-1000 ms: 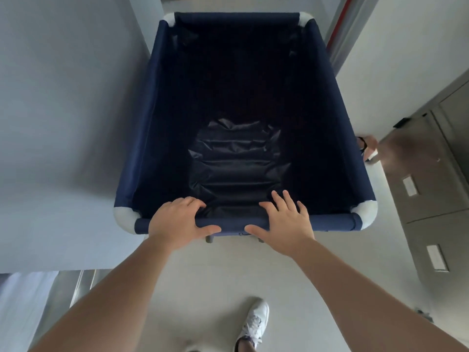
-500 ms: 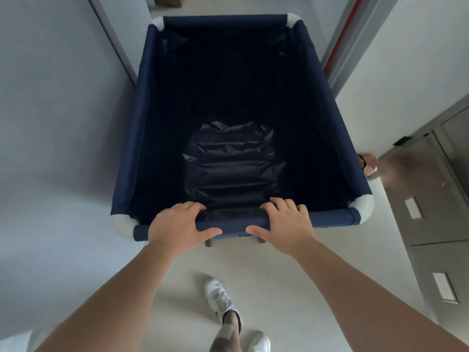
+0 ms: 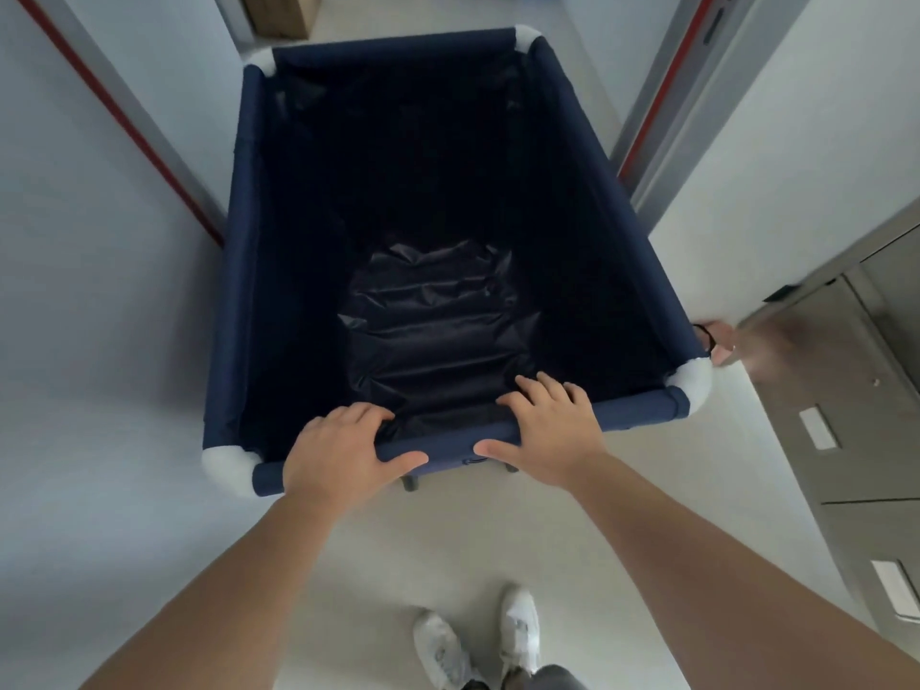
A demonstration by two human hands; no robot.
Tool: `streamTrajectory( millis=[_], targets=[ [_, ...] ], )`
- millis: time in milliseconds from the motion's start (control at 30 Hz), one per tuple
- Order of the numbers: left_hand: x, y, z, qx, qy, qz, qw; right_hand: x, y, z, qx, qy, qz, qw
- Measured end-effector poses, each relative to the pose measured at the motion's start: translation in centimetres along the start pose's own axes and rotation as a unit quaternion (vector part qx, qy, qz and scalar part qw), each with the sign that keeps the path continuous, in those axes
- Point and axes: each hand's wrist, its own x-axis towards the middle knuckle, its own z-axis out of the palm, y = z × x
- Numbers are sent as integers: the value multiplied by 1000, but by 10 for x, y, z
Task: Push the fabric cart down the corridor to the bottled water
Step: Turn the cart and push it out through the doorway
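A navy fabric cart (image 3: 234, 271) with white corner pieces fills the middle of the view, its deep dark inside holding only a crinkled black liner (image 3: 438, 331). My left hand (image 3: 338, 453) grips the near padded rail left of centre, fingers curled over the top and thumb under. My right hand (image 3: 542, 435) grips the same rail right of centre. The cart is slightly rotated, its far end pointing down the corridor. No bottled water shows in view.
White walls close in on both sides, with red-striped grey door frames left (image 3: 124, 117) and right (image 3: 672, 92). A cardboard box (image 3: 284, 12) stands ahead on the left. Grey metal lockers (image 3: 846, 415) line the right. Another person's hand (image 3: 717, 341) shows beside the cart's near right corner. My white shoes (image 3: 478, 639) are below.
The cart has rolled forward between the door frames and turned slightly. A cardboard box has come into view ahead. My feet have stepped forward; both hands kept their grip on the rail.
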Motion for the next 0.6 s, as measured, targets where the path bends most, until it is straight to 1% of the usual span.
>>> streamTrajectory(
  millis=[133, 267, 600],
  targets=[
    [36, -17, -5, 5, 7, 4, 1000, 38, 0, -14, 14, -10, -1, 1000],
    [75, -35, -14, 11, -9, 0, 1000, 76, -2, -29, 25, -27, 0, 999],
    [159, -68, -37, 18, -19, -9, 1000, 164, -2, -63, 34, -49, -5, 998]
  ],
)
